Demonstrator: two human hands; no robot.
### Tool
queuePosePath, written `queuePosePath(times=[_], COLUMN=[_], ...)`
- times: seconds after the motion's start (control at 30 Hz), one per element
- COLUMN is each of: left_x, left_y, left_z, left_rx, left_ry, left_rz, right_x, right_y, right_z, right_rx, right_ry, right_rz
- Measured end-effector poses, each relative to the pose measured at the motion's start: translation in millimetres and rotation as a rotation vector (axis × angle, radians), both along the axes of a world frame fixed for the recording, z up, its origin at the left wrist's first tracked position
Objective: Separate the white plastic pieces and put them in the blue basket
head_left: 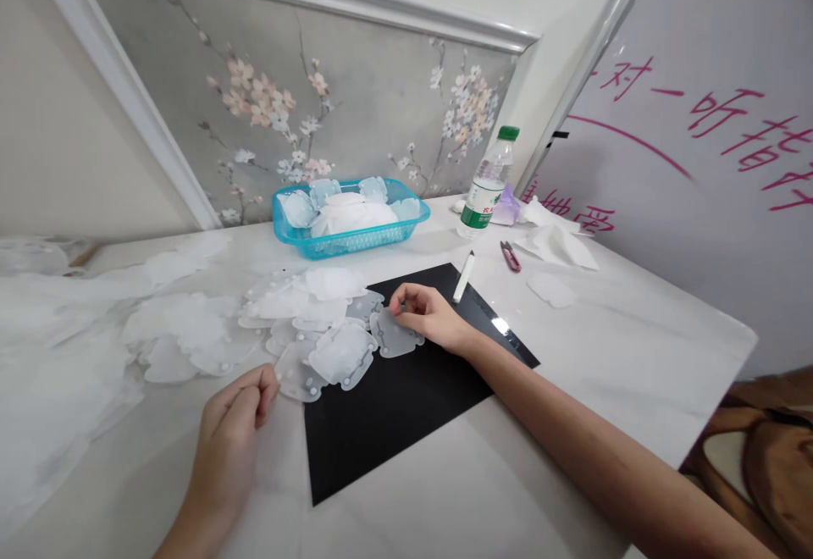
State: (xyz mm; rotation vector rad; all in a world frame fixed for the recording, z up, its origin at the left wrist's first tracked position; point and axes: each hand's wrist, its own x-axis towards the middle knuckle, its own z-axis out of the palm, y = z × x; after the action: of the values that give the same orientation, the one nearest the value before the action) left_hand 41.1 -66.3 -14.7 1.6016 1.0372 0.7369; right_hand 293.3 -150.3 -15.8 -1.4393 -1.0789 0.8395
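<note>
My right hand (432, 318) is over the black sheet (387, 428), thumb and fingers pinched on the edge of a translucent white piece (395, 339) with lobed edges and small dots. Its material is not clear. Left of it, several similar pieces (343, 354) overlap on the sheet's left part and on the table. My left hand (238, 411) is closed beside this pile, knuckles close to the nearest translucent piece (298, 377). Whether anything is between its fingers is hidden.
A blue basket (352, 243) of similar pieces stands at the back. Larger white heaps (57, 373) spread leftward. A white pen (464, 278) lies on the sheet's edge. Thread snips (510, 257), a water bottle (486, 190) and crumpled tissue (559, 241) are on the right.
</note>
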Motion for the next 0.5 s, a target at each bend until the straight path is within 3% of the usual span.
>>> queuePosePath(times=[0.5], left_x=[-1.1], left_y=[0.6], left_z=[-0.9], left_rx=[-0.001], left_ry=[0.013], left_rz=[-0.008], right_x=[0.0], right_y=[-0.9], right_z=[-1.1], right_rx=[-0.007], right_ry=[-0.031], right_rz=[0.007])
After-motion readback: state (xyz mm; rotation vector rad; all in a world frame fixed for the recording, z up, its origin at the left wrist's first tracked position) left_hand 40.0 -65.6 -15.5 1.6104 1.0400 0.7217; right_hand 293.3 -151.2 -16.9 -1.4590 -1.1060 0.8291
